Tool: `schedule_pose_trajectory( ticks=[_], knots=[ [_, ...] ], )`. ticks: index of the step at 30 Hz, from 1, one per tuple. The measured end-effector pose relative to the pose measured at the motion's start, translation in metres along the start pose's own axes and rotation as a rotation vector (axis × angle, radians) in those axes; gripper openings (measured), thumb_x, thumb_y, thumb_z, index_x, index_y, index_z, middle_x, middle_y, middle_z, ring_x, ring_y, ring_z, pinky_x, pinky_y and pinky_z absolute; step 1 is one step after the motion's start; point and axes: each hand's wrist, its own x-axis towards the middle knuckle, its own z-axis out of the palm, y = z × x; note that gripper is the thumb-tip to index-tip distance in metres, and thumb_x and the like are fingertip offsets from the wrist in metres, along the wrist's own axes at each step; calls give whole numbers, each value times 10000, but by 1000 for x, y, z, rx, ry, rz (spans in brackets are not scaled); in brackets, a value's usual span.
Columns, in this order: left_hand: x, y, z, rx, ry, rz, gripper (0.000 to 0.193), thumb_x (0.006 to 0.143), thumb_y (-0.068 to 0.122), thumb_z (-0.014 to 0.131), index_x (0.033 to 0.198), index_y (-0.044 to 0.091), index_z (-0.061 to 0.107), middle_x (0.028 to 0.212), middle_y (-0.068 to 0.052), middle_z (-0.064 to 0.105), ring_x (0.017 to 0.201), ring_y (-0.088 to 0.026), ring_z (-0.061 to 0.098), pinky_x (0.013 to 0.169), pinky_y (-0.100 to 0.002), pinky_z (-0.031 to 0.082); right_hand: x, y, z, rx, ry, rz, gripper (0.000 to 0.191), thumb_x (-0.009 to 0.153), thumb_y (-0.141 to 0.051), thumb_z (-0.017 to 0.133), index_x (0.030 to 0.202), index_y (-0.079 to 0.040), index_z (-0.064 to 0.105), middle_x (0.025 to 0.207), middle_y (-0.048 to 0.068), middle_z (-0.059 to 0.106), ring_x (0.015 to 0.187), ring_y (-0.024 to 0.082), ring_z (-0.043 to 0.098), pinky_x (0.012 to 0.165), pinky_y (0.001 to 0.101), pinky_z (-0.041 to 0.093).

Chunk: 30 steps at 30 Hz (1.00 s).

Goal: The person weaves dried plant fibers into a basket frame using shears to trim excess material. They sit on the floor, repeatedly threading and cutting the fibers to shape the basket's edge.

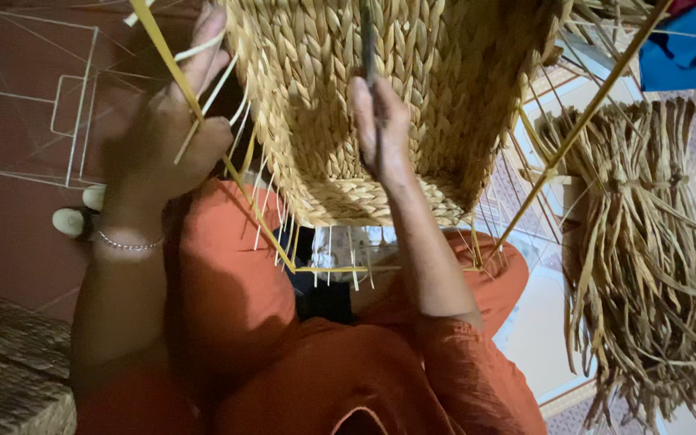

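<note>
A half-woven straw basket (412,97) on a yellow wire frame rests over my lap, with pale loose strand ends hanging from its lower edge. My left hand (172,121) is at the basket's left side, fingers closed on a few pale strands (211,89) and against a yellow frame rod (171,60). My right hand (380,129) lies on the woven face and grips a thin dark tool (369,48) that points up along the weave. I wear orange clothes and a thin bracelet on the left wrist.
A big bundle of dried straw fibre (646,266) lies on the tiled floor to the right. A white wire frame (34,105) stands at the upper left. Another woven piece (10,379) sits at the lower left. Blue cloth (686,48) shows at the top right.
</note>
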Motion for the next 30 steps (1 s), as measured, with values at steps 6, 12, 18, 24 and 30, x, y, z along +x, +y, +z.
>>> schedule_pose_trajectory(
  ticks=[6,12,18,24,30],
  knots=[
    [-4,-18,4,-34,1,71,745,999,87,505,1656,35,158,1722,-206,282,1526,-339,485,1272,-387,419,-42,9,-57,-97,158,-4,293,1051,-239,679,1211,6,663,877,-60,577,755,31,484,645,209,413],
    [-8,-21,9,-42,53,47,816,932,14,465,1672,19,120,1699,-238,348,1535,-363,451,1322,-393,392,-72,48,-67,-137,264,34,243,1038,-158,695,1192,27,657,917,-35,621,813,47,527,715,201,462],
    [-4,-23,3,40,44,-46,814,882,-33,414,1660,-13,174,1630,-319,388,1560,-404,390,1350,-433,373,-89,43,-67,-169,306,-56,263,1028,-107,697,1250,26,649,965,-21,637,854,48,549,775,199,487],
    [1,-13,-2,-19,24,-39,816,911,-2,451,1682,46,187,1635,-268,438,1561,-369,458,1315,-411,373,-122,-31,-89,-471,414,-289,296,997,-15,704,1289,19,671,898,8,633,729,65,522,667,237,445],
    [7,4,-4,-42,-3,68,893,867,-44,428,1681,139,110,1711,-233,320,1589,-384,386,1307,-419,394,-122,-92,-145,-703,776,-594,295,954,1,759,1221,55,646,1051,120,680,640,85,506,563,268,409]
  ],
)
